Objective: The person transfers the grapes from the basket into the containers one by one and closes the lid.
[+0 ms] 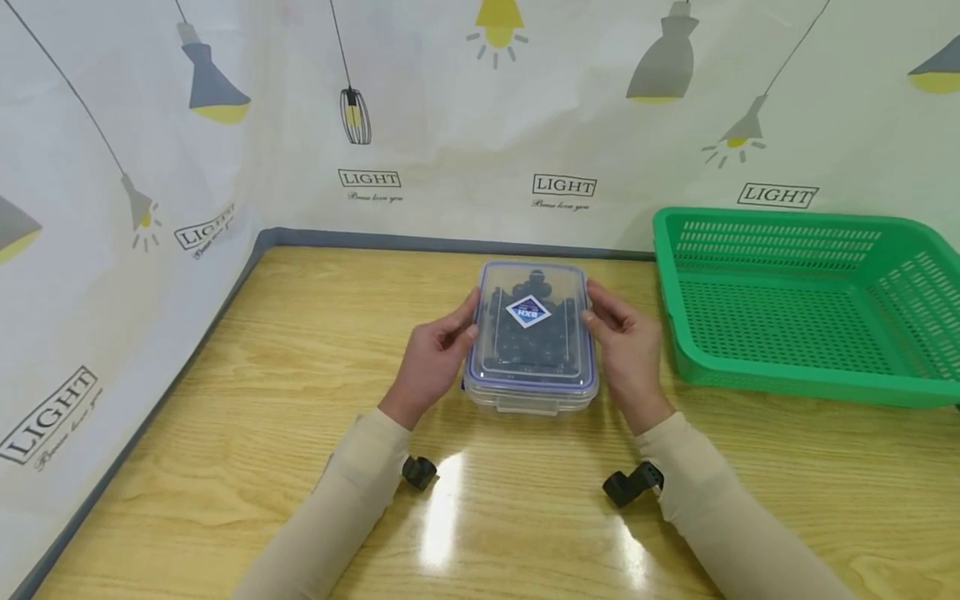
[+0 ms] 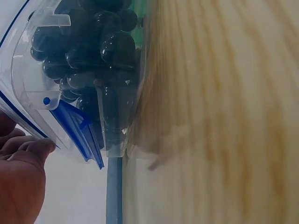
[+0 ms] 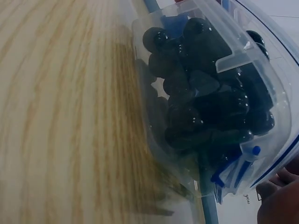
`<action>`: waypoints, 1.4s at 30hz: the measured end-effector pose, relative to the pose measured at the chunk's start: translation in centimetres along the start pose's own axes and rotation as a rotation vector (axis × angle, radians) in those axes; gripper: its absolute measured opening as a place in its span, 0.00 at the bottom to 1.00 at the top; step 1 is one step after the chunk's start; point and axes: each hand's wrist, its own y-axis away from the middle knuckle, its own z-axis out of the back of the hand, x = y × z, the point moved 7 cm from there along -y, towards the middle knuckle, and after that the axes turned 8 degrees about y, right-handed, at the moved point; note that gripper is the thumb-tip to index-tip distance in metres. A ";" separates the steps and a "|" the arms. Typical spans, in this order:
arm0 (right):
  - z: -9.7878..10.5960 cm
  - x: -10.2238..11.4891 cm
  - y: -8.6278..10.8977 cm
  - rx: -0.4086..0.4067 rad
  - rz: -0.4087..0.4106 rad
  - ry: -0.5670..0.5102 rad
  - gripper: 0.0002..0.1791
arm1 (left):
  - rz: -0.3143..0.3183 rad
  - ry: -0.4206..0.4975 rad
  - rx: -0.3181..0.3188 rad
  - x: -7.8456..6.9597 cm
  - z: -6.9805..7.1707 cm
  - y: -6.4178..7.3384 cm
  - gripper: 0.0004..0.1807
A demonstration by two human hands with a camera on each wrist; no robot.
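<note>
A clear plastic food container [image 1: 527, 403] full of dark round fruit, likely grapes [image 2: 117, 49], stands on the table. On top sits its clear lid [image 1: 495, 354], with a blue-lined rim and a diamond-shaped label. My left hand [image 1: 431, 358] holds the lid's left edge between thumb and fingers. Opposite it, my right hand [image 1: 632, 358] grips the right edge in the same way. A blue side latch [image 2: 77, 130] hangs loose from the lid in the left wrist view. Another blue latch [image 3: 233, 168] angles down in the right wrist view.
A green perforated basket [image 1: 780, 379] stands to the right of the container, near the back wall. The wood-grain table [image 1: 247, 400] extends around both forearms. Light sheeting printed with lamps [image 1: 450, 125] closes off the back and left.
</note>
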 end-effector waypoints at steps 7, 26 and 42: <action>-0.1 -0.6 0.0 0.017 -0.021 0.087 0.20 | 0.041 -0.058 0.013 -0.1 -0.2 0.1 0.25; -0.4 -1.4 0.4 0.155 -0.134 0.265 0.25 | 0.198 -0.051 0.076 0.8 -0.2 0.4 0.30; 0.0 -3.2 0.3 0.246 -0.384 0.243 0.34 | 0.419 -0.089 0.088 2.1 0.2 0.7 0.37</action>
